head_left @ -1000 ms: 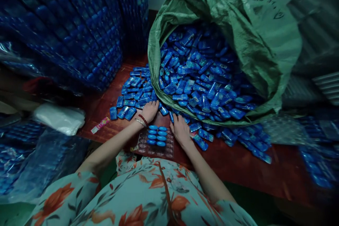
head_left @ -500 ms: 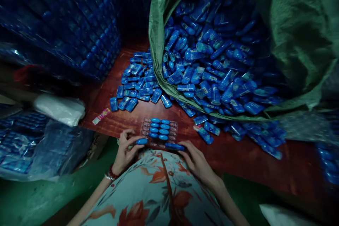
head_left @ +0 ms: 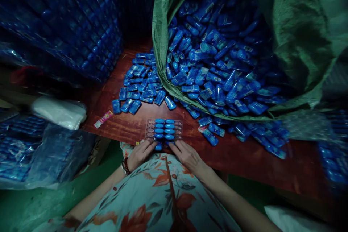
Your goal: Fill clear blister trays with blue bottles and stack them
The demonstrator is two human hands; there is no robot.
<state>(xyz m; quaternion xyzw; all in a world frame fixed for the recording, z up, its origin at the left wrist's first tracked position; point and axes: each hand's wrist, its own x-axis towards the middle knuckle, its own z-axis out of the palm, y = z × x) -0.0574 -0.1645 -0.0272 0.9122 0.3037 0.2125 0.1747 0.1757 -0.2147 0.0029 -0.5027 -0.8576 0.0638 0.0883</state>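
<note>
In front of my body, a clear plastic tray (head_left: 149,127) lies at the table's near edge, with small shiny blue containers (head_left: 169,131) seated in two columns. My left hand (head_left: 141,151) is closed, its fingertips on a blue container (head_left: 158,146) at the tray's near end. From the other side, my right hand (head_left: 188,155) has its fingers together and pressed on another container at the same end, mostly hidden beneath them. The near edge of the tray is covered by both hands.
A big green woven sack (head_left: 160,52) full of wrapped blue containers lies open on the reddish table (head_left: 130,125). Loose containers (head_left: 144,85) spill left of it. Tall blue stacks (head_left: 89,25) stand at the back left. A pink strip (head_left: 103,119) lies near the left edge.
Both hands have moved inward, bringing the containers they held from the tray's sides to its near end. The fingers now press down there.
</note>
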